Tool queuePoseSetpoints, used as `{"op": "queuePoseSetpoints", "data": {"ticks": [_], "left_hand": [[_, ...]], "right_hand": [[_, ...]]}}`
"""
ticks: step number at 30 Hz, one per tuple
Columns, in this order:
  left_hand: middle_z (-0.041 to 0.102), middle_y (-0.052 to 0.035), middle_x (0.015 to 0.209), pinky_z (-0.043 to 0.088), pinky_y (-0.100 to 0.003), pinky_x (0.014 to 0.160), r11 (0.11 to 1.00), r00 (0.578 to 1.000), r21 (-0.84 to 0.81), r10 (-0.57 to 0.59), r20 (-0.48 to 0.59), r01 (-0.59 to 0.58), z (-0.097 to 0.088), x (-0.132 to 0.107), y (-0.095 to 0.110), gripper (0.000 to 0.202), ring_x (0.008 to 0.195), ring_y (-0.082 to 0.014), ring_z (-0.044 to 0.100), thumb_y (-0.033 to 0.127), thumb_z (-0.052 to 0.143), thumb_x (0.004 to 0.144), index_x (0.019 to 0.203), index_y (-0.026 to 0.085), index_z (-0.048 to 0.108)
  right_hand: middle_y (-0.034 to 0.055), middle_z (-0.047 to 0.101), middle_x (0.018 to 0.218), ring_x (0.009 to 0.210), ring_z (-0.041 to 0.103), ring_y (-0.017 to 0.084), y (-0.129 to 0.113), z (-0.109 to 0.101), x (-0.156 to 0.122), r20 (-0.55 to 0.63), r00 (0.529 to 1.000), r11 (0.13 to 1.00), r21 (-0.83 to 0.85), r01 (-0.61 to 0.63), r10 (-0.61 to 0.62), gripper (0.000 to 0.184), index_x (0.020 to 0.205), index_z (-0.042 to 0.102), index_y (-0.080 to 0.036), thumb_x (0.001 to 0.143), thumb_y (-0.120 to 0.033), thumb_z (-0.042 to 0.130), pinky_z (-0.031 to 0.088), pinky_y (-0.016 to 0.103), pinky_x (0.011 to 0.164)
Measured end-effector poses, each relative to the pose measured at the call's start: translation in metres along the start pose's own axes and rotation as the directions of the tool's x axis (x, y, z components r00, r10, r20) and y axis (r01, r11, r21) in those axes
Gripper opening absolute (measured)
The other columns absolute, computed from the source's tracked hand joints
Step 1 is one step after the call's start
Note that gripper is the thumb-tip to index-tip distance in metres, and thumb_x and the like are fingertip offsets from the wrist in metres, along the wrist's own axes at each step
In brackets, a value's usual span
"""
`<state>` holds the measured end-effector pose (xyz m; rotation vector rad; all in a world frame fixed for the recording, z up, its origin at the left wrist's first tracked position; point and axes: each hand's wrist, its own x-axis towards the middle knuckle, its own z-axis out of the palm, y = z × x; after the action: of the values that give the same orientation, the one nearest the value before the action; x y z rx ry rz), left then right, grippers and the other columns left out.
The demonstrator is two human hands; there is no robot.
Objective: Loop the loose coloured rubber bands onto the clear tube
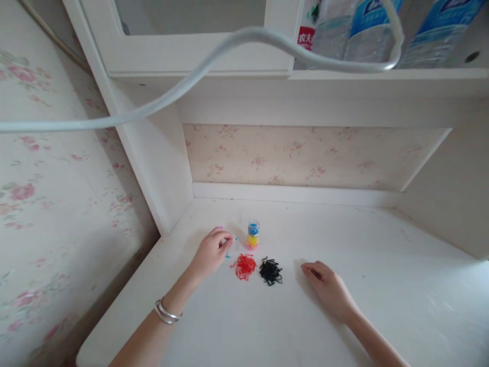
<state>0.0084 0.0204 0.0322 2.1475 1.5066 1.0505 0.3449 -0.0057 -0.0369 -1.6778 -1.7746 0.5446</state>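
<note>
My left hand [214,250] is closed in a pinch, with a small blue rubber band [236,238] at its fingertips. Just right of these fingertips stands a small clear jar [253,223], upright, with blue, yellow and pink layers of bands inside. Another blue band [227,255] lies on the table below the fingers, and a bit of something pink [219,228] shows behind the hand. Nearer to me are a pile of red rubber bands [245,266] and a pile of black rubber bands [271,271], side by side. My right hand [330,290] rests on the table, fingers curled shut, nothing visible in them.
The white tabletop [382,295] runs to a low back ledge [298,193]. Overhead hangs a white cabinet [198,53] with plastic bottles [367,35] on its open shelf. A thick white cable [171,97] crosses the upper view. Flowered wall [46,214] borders the left.
</note>
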Motion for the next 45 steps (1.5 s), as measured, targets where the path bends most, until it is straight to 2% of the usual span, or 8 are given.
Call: {"op": "queuePoseSetpoints", "data": {"ticks": [4, 9, 21, 26, 31, 36, 41, 45], "left_hand": [[0.061, -0.0042, 0.091, 0.046, -0.025, 0.075, 0.994, 0.995, 0.051, 0.093, 0.021, -0.094, 0.003, 0.036, 0.028, 0.026, 0.079, -0.0135, 0.057, 0.035, 0.044, 0.088, 0.090, 0.019, 0.065], [0.061, -0.0042, 0.093, 0.045, -0.026, 0.079, 0.978, 0.993, 0.173, 0.111, 0.031, -0.115, 0.013, 0.070, 0.038, 0.023, 0.085, -0.0152, 0.058, 0.030, 0.047, 0.085, 0.087, 0.019, 0.067], [0.062, -0.0034, 0.096, 0.044, -0.025, 0.081, 0.938, 0.978, 0.310, 0.101, 0.180, -0.154, 0.018, 0.087, 0.048, 0.024, 0.083, -0.0151, 0.058, 0.032, 0.050, 0.083, 0.085, 0.022, 0.071], [0.063, -0.0033, 0.094, 0.045, -0.026, 0.082, 0.953, 0.984, 0.257, 0.132, 0.122, -0.160, 0.012, 0.088, 0.045, 0.026, 0.085, -0.0151, 0.058, 0.030, 0.046, 0.084, 0.084, 0.021, 0.070], [0.065, -0.0037, 0.092, 0.044, -0.026, 0.083, 0.972, 0.996, 0.215, 0.093, -0.006, -0.090, -0.005, 0.071, 0.028, 0.028, 0.087, -0.0156, 0.058, 0.032, 0.044, 0.085, 0.089, 0.019, 0.068], [0.065, -0.0031, 0.087, 0.044, -0.025, 0.077, 0.983, 1.000, 0.183, -0.025, 0.010, 0.023, -0.008, 0.034, -0.009, 0.031, 0.082, -0.0154, 0.059, 0.036, 0.042, 0.085, 0.086, 0.019, 0.068], [0.067, -0.0036, 0.086, 0.044, -0.025, 0.076, 0.976, 0.991, 0.179, -0.130, 0.036, 0.121, -0.001, 0.002, -0.048, 0.028, 0.082, -0.0161, 0.061, 0.034, 0.043, 0.083, 0.083, 0.019, 0.068], [0.069, -0.0048, 0.091, 0.045, -0.025, 0.080, 0.972, 0.984, 0.174, -0.171, 0.046, 0.161, 0.001, -0.012, -0.069, 0.027, 0.087, -0.0169, 0.061, 0.031, 0.045, 0.082, 0.088, 0.019, 0.067]], "right_hand": [[0.0034, 0.062, 0.080, 0.072, 0.057, 0.018, 0.005, -0.002, -0.010, -0.045, 0.999, 1.000, 0.026, -0.018, 0.019, 0.039, 0.085, 0.068, -0.024, 0.085, -0.049, 0.038, 0.043, 0.029, 0.068], [0.0028, 0.061, 0.079, 0.068, 0.056, 0.016, 0.001, -0.003, -0.014, -0.011, 1.000, 1.000, 0.011, 0.011, -0.011, 0.037, 0.087, 0.068, -0.025, 0.086, -0.045, 0.037, 0.041, 0.028, 0.064], [0.0026, 0.061, 0.077, 0.063, 0.056, 0.016, 0.006, -0.004, -0.016, -0.041, 0.998, 0.999, 0.019, 0.046, -0.045, 0.037, 0.085, 0.069, -0.025, 0.086, -0.045, 0.037, 0.042, 0.027, 0.062], [0.0026, 0.062, 0.076, 0.062, 0.056, 0.015, 0.005, -0.005, -0.017, -0.068, 0.996, 0.999, 0.013, 0.051, -0.050, 0.038, 0.083, 0.069, -0.025, 0.086, -0.045, 0.037, 0.042, 0.027, 0.060], [0.0037, 0.062, 0.077, 0.065, 0.057, 0.016, 0.003, -0.005, -0.017, -0.074, 0.996, 0.998, 0.031, 0.051, -0.049, 0.040, 0.085, 0.070, -0.024, 0.086, -0.046, 0.037, 0.043, 0.027, 0.062], [0.0037, 0.061, 0.075, 0.064, 0.055, 0.016, -0.014, 0.001, -0.018, -0.053, 0.996, 0.997, 0.025, 0.076, -0.074, 0.040, 0.086, 0.069, -0.024, 0.088, -0.046, 0.036, 0.042, 0.027, 0.062], [0.0016, 0.060, 0.076, 0.064, 0.055, 0.013, -0.065, 0.011, -0.017, 0.093, 0.972, 0.976, -0.026, 0.217, -0.214, 0.035, 0.088, 0.067, -0.026, 0.091, -0.039, 0.035, 0.040, 0.024, 0.061], [-0.0002, 0.064, 0.084, 0.072, 0.058, 0.012, -0.120, 0.027, -0.014, 0.245, 0.912, 0.918, -0.145, 0.370, -0.329, 0.031, 0.086, 0.066, -0.027, 0.091, -0.031, 0.035, 0.039, 0.021, 0.064]]}}
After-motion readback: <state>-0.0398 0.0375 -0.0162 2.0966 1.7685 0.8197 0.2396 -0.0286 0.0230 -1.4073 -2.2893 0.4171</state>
